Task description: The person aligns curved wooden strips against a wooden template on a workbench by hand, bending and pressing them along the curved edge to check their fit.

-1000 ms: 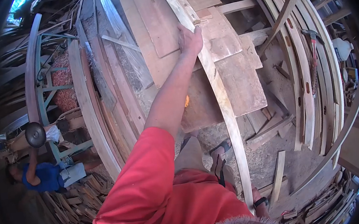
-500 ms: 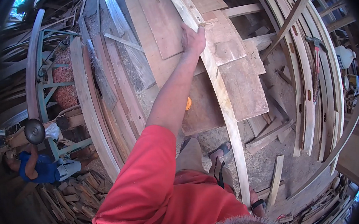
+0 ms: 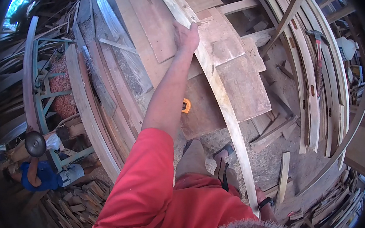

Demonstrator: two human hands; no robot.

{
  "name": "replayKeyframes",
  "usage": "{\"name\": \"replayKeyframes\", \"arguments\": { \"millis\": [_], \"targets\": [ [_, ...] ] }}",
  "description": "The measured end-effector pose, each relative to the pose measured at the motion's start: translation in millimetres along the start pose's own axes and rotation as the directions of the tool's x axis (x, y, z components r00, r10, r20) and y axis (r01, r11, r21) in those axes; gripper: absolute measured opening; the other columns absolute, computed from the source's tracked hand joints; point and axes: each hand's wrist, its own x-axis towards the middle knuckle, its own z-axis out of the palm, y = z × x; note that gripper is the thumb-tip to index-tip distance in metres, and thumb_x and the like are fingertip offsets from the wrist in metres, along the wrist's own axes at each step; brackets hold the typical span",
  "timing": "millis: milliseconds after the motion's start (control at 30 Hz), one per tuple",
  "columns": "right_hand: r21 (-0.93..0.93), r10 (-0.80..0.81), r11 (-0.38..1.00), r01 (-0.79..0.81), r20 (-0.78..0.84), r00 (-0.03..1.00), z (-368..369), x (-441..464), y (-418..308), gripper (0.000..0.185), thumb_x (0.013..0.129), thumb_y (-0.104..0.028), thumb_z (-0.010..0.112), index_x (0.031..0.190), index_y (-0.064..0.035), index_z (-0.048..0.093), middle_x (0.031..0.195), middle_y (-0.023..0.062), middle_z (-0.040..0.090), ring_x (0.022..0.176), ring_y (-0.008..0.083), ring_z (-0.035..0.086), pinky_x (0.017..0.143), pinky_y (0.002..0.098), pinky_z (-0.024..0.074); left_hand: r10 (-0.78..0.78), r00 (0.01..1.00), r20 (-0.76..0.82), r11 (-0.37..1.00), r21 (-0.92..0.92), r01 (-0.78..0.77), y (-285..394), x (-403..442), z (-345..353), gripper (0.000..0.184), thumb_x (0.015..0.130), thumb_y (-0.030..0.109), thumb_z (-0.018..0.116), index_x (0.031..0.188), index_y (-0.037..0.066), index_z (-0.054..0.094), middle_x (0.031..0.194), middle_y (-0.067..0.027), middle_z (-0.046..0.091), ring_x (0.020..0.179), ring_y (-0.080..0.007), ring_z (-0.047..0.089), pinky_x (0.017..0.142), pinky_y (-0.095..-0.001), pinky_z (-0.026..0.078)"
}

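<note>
A long pale wooden strip (image 3: 223,97) runs from the top of the view, across the stacked boards, down to my right side. My left hand (image 3: 187,38) is closed around it at the far part, thumb on the right edge and fingers on the left. Beside the near end, my right hand (image 3: 260,194) grips the strip; its fingers are partly hidden, and a black watch (image 3: 265,202) is on the wrist. An orange tape measure (image 3: 185,105) lies on the boards (image 3: 201,107), just right of my left forearm.
Long timbers (image 3: 308,71) are stacked at the right, with a red-handled hammer (image 3: 319,52) on them. More planks (image 3: 87,105) lie left. A person in blue (image 3: 43,175) is near a round saw blade (image 3: 35,143). Wood offcuts (image 3: 75,208) are heaped lower left.
The view has shifted slightly, so most things sit further left. More of the tape measure shows beside my forearm. Both hands stay on the strip. The person in blue has moved an arm.
</note>
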Motion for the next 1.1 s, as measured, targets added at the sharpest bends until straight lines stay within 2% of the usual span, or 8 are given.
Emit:
{"name": "replayKeyframes", "arguments": {
  "millis": [200, 600, 733, 867, 933, 1000, 1033, 1100],
  "targets": [
    [0.107, 0.015, 0.994, -0.019, 0.040, 0.999, -5, 28, 26, 0.082, 0.094, -0.073, 0.046, 0.116, 0.0012, 0.072, 0.102, 0.0149, 0.074, 0.092, 0.0228, 0.067, 0.087, 0.0363, 0.0512, -0.006, 1.000, 0.015, 1.000, -0.011, 0.006, 2, 6, -1, 0.074, 0.091, 0.035, 0.063, 0.140, -0.008, 0.029, 0.132, -0.0343, 0.055, 0.121, -0.0482, 0.057, 0.105, -0.0521, 0.044],
    [-0.035, 0.001, 0.999, 0.000, 0.038, 0.999, -3, 8, -5, 0.083, 0.095, -0.073, 0.045, 0.119, 0.0022, 0.070, 0.105, 0.0149, 0.074, 0.096, 0.0231, 0.067, 0.087, 0.0358, 0.0520, -0.014, 1.000, 0.013, 0.999, -0.035, 0.015, 2, 17, 0, 0.079, 0.091, 0.036, 0.064, 0.144, -0.009, 0.026, 0.135, -0.0344, 0.052, 0.124, -0.0474, 0.055, 0.107, -0.0511, 0.043],
    [-0.001, -0.021, 1.000, 0.021, 0.046, 0.999, -1, 13, -6, 0.082, 0.097, -0.072, 0.044, 0.119, 0.0022, 0.070, 0.105, 0.0144, 0.074, 0.096, 0.0220, 0.067, 0.086, 0.0347, 0.0522, -0.006, 1.000, 0.002, 1.000, -0.008, 0.006, 0, 21, 1, 0.079, 0.091, 0.037, 0.064, 0.143, -0.009, 0.026, 0.134, -0.0340, 0.053, 0.122, -0.0474, 0.055, 0.106, -0.0513, 0.044],
    [0.028, -0.051, 0.998, 0.048, 0.085, 0.995, 0, 10, -9, 0.078, 0.099, -0.070, 0.042, 0.116, -0.0003, 0.072, 0.098, 0.0129, 0.074, 0.089, 0.0208, 0.069, 0.081, 0.0340, 0.0539, 0.041, 0.999, -0.037, 0.999, -0.023, -0.041, -1, 25, 3, 0.076, 0.091, 0.037, 0.063, 0.141, -0.008, 0.027, 0.132, -0.0336, 0.054, 0.121, -0.0478, 0.056, 0.105, -0.0520, 0.044],
    [0.018, -0.057, 0.998, 0.056, 0.092, 0.994, 4, -2, -25, 0.076, 0.099, -0.070, 0.042, 0.114, -0.0016, 0.073, 0.094, 0.0119, 0.075, 0.085, 0.0202, 0.070, 0.078, 0.0339, 0.0547, -0.009, 1.000, -0.023, 0.999, -0.044, 0.008, 4, 22, -1, 0.071, 0.089, 0.036, 0.065, 0.133, -0.010, 0.033, 0.126, -0.0389, 0.057, 0.121, -0.0498, 0.056, 0.106, -0.0508, 0.042],
    [-0.138, -0.193, 0.970, 0.202, 0.078, 0.978, 10, -25, -49, 0.075, 0.099, -0.071, 0.041, 0.108, -0.0042, 0.073, 0.086, 0.0098, 0.074, 0.075, 0.0198, 0.070, 0.071, 0.0343, 0.0553, 0.004, 1.000, -0.031, 0.999, -0.048, -0.005, 2, 25, 1, 0.072, 0.089, 0.037, 0.065, 0.134, -0.010, 0.033, 0.127, -0.0390, 0.056, 0.121, -0.0502, 0.056, 0.107, -0.0511, 0.042],
    [-0.143, -0.196, 0.968, 0.205, 0.078, 0.978, 8, -17, -39, 0.075, 0.099, -0.071, 0.041, 0.108, -0.0042, 0.073, 0.086, 0.0098, 0.074, 0.075, 0.0198, 0.070, 0.071, 0.0343, 0.0553, 0.017, 0.999, -0.038, 0.998, -0.052, -0.019, 2, 26, 1, 0.072, 0.090, 0.037, 0.064, 0.134, -0.010, 0.032, 0.127, -0.0391, 0.056, 0.121, -0.0506, 0.056, 0.107, -0.0513, 0.042],
    [0.188, -0.076, 0.981, 0.050, 0.136, 0.988, 11, -7, -34, 0.074, 0.099, -0.072, 0.040, 0.103, -0.0056, 0.073, 0.081, 0.0085, 0.073, 0.070, 0.0193, 0.069, 0.066, 0.0342, 0.0547, 0.008, 0.999, -0.041, 0.999, -0.051, -0.010, 1, 28, 1, 0.072, 0.090, 0.037, 0.064, 0.134, -0.010, 0.032, 0.127, -0.0392, 0.056, 0.120, -0.0511, 0.056, 0.107, -0.0517, 0.042]
  ]
}}
